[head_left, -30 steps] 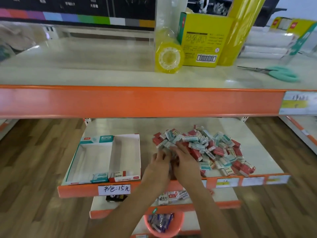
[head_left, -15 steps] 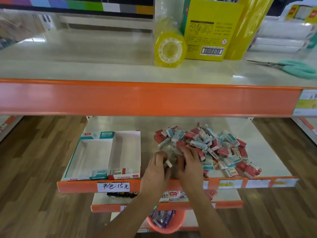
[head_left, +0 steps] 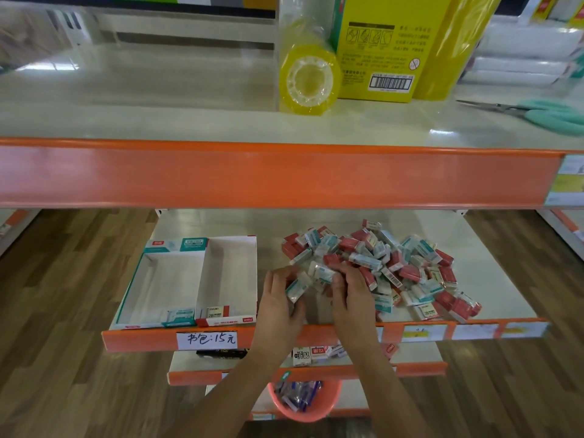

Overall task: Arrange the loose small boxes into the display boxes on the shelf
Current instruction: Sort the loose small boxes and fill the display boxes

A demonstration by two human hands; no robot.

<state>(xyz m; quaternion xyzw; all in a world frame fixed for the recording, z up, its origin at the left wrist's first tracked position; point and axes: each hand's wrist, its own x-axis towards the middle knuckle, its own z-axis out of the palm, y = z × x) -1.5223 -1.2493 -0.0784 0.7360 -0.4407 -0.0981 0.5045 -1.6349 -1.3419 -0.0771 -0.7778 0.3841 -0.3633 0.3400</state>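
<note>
A heap of loose small boxes [head_left: 407,263], red and teal, lies on the middle shelf [head_left: 493,279]. At its near left edge my left hand [head_left: 278,308] grips a teal small box [head_left: 297,287]. My right hand [head_left: 350,295] curls over another small box [head_left: 322,273] beside it. Two white display boxes stand to the left: a teal-trimmed one [head_left: 142,292] and a red-trimmed one [head_left: 249,279], both empty inside.
The upper shelf [head_left: 284,175] overhangs the work area with its orange edge; on it stand a yellow tape roll [head_left: 308,80], a yellow carton [head_left: 379,45] and teal scissors [head_left: 550,113]. Below hang a lower shelf [head_left: 417,368] with boxes and a pink basket [head_left: 303,403].
My hands have drawn slightly back from the heap toward the shelf's front, and a teal small box now sits in my left hand's fingers. The camera has tilted down a little.
</note>
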